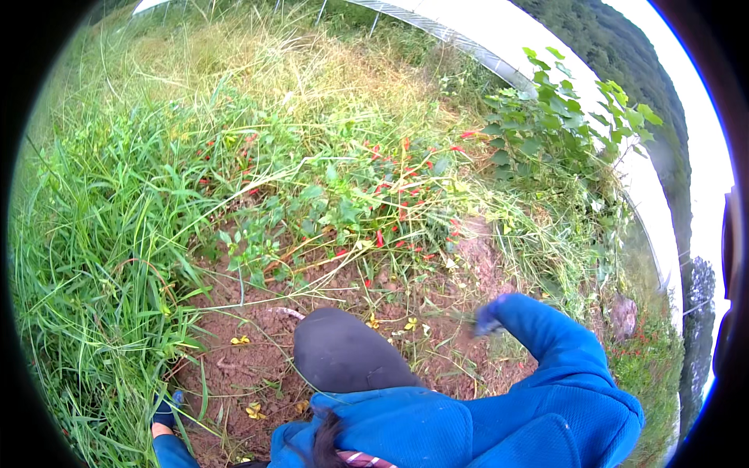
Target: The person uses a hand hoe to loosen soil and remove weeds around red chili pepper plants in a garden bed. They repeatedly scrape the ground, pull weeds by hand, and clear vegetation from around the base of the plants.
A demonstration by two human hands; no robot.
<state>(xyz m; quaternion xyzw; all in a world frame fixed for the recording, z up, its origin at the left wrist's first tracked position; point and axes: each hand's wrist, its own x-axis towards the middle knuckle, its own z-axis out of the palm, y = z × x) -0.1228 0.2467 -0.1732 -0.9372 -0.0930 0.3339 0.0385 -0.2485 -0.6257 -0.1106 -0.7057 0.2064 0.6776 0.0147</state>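
My left hand (166,409), in a dark blue glove, is low at the left beside tall green grass (111,374). Blades cover part of its fingers, so I cannot tell whether it grips any. To the right, my right hand (488,319) is blurred by motion over the brown soil (450,351). It wears a bluish-grey glove, and its fingers are not distinct. Pepper plants (339,205) with narrow red peppers (380,238) lean and lie among weeds in front of me. My bent knee (351,351) in dark trousers stands between my hands.
Cut grass (538,245) lies in a heap on the right, below a broad-leaved plant (562,111). A stone (623,317) sits near the right edge. White greenhouse-like covering (468,29) curves behind. Yellow leaves (254,410) are scattered on the soil.
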